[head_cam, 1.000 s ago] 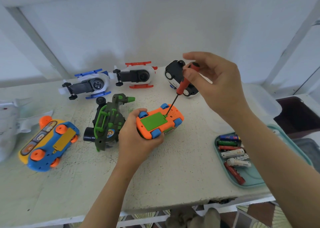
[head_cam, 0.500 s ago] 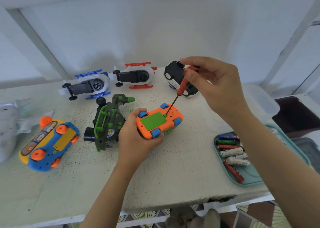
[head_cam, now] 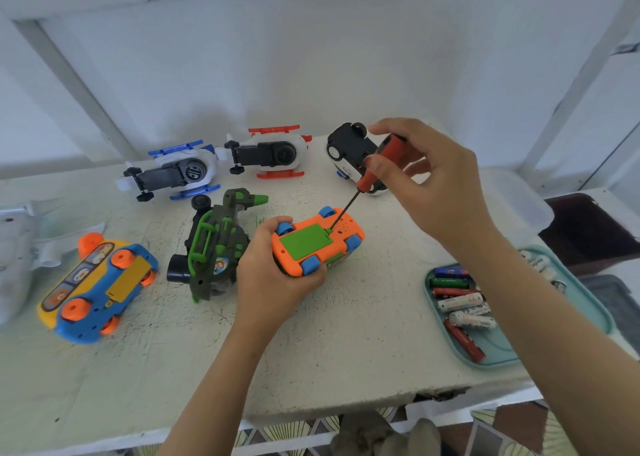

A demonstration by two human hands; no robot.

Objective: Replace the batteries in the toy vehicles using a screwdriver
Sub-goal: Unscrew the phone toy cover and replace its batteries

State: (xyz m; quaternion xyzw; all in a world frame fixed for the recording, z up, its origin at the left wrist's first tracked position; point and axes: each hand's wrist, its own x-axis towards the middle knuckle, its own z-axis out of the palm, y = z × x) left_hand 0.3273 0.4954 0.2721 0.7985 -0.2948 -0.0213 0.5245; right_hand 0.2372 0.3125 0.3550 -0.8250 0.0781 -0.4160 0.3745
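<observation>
- Head view, tool: the right hand [head_cam: 436,192] pinches the red handle of the screwdriver [head_cam: 375,165] between thumb and fingertips. Over the last second the fingers have shifted round the handle while the tip has stayed planted on one spot.
- Head view, work piece: the orange toy car [head_cam: 322,244] lies belly-up on the table [head_cam: 346,351], gripped at its near end by the left hand [head_cam: 273,279], fingers curled around the body. It has not moved.
- Head view, cover: the green battery cover [head_cam: 304,242] sits flush; the tip meets its far right edge.
- Finding: the screw is probably being turned, not yet released.
- Head view, supplies: batteries [head_cam: 460,303] lie untouched in the teal tray [head_cam: 500,346], to the right.
</observation>
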